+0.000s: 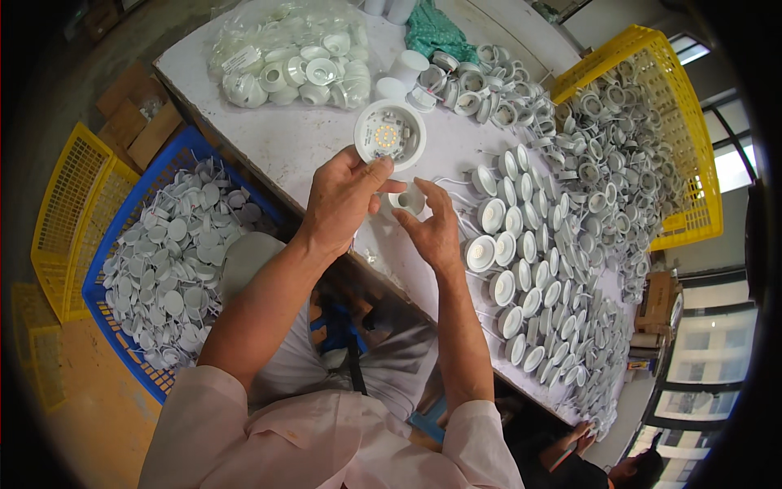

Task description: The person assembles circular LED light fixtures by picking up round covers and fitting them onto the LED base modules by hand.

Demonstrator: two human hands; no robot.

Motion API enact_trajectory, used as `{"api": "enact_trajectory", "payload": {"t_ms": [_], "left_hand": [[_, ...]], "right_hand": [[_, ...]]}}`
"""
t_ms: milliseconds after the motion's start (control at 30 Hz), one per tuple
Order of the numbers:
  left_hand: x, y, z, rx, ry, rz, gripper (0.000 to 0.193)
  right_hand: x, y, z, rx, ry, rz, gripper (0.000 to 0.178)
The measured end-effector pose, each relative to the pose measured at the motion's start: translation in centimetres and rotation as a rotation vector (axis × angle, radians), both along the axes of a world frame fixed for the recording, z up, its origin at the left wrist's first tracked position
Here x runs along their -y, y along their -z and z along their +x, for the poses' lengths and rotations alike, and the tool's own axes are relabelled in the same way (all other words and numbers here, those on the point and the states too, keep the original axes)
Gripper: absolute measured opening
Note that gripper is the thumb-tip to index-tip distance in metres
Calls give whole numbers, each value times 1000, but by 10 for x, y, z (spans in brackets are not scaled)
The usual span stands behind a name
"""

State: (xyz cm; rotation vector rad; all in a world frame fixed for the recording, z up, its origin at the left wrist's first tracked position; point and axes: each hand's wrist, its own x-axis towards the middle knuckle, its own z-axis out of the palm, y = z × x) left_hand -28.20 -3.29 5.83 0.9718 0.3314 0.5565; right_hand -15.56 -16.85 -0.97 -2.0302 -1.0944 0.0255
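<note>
My left hand (340, 200) grips the rim of a round white lamp housing (390, 134), its open face up with an orange LED board showing inside. My right hand (432, 226) holds a small white cup-shaped part (406, 199) just below the housing, fingers curled around it. Both hands hover over the near edge of the white table (301, 143). Rows of assembled white lamps (509, 244) with wires lie just right of my right hand.
A clear bag of white parts (289, 57) lies at the table's far left. A blue crate of white discs (163, 261) stands at my left, with yellow crates (65, 220) beyond. A yellow crate of grey lamp parts (643, 130) sits at far right. Another person's hands (574, 440) show below.
</note>
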Motion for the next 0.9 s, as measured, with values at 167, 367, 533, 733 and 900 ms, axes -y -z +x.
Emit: {"api": "enact_trajectory", "payload": {"t_ms": [167,367,533,733,900], "left_hand": [[5,0,4,-21,23,2,28],[12,5,7,-8,58,-11,26],[23,1,10,-74,116,16,28],[42,2,14,-73,204,61,29],[54,1,16,-84,284,103,37]], "right_hand": [[5,-3,2,-80,39,55,60],[19,-21,4,-300,158,120,52],[46,-41,8,-596,173,476,44],[63,-74,-7,-351,99,445,60],[63,-85,-14,-130,-3,356,66]]}}
